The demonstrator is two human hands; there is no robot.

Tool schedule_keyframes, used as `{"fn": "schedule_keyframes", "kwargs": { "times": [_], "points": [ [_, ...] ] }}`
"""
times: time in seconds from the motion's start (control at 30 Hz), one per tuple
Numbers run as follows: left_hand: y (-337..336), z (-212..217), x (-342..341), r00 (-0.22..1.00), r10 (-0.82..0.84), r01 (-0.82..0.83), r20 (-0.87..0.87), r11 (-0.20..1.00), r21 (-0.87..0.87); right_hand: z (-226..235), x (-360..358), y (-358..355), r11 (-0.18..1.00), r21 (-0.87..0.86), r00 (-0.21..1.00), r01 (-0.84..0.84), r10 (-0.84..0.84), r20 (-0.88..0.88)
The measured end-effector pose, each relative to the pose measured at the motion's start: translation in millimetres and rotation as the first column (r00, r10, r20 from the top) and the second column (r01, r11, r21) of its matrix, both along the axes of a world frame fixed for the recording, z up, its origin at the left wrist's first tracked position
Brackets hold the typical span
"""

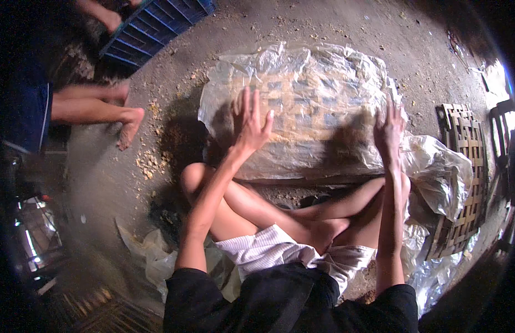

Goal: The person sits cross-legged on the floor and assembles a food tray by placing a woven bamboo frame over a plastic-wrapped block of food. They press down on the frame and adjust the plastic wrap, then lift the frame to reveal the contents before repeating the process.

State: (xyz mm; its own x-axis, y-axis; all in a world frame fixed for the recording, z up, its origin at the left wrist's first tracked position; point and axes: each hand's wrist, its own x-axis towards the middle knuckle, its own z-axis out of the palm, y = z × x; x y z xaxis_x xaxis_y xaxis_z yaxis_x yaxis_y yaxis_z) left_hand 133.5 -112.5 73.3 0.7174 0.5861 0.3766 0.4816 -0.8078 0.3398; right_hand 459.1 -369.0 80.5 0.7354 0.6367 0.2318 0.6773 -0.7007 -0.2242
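Note:
In front of my crossed legs a clear, crinkled plastic sheet is spread over a low, slatted surface. A pale brown lattice with dark gaps shows through it. My left hand is over the sheet's left part, its fingers stretched out and spread. Over the right edge is my right hand, its fingers extended and slightly blurred. Neither hand holds anything. Whether the palms press on the plastic or hover just above it, I cannot tell.
More crumpled plastic lies to the right, beside a woven slat rack. A blue crate stands at the far left. Another person's bare foot is at the left, near yellowish crumbs on the floor. Plastic also lies by my left side.

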Motion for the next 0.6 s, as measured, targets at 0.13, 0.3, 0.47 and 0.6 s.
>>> {"fn": "schedule_keyframes", "kwargs": {
  "times": [0.13, 0.3, 0.47, 0.6],
  "points": [
    [6.9, 23.5, 101.3, 0.972, -0.223, 0.229, 0.08, 0.97, -0.079, -12.6, -45.5, 54.3, 0.97, 0.06, 0.967, -0.236, 0.229, 0.111],
    [75.2, 23.1, 135.2, 0.946, -0.001, -0.047, -0.323, 0.989, -0.141, -21.1, -74.1, 71.5, 0.967, 0.091, 0.971, -0.238, 0.236, 0.036],
    [195.7, 48.1, 77.8, 0.717, 0.557, -0.634, -0.42, 0.771, -0.061, -13.8, -78.2, 72.1, 0.969, 0.113, 0.975, -0.222, 0.221, 0.022],
    [163.2, 58.6, 100.4, 0.852, 0.381, -0.419, -0.36, 0.907, -0.03, -4.3, -69.7, 61.7, 0.983, 0.065, 0.985, -0.171, 0.171, 0.008]
  ]
}}
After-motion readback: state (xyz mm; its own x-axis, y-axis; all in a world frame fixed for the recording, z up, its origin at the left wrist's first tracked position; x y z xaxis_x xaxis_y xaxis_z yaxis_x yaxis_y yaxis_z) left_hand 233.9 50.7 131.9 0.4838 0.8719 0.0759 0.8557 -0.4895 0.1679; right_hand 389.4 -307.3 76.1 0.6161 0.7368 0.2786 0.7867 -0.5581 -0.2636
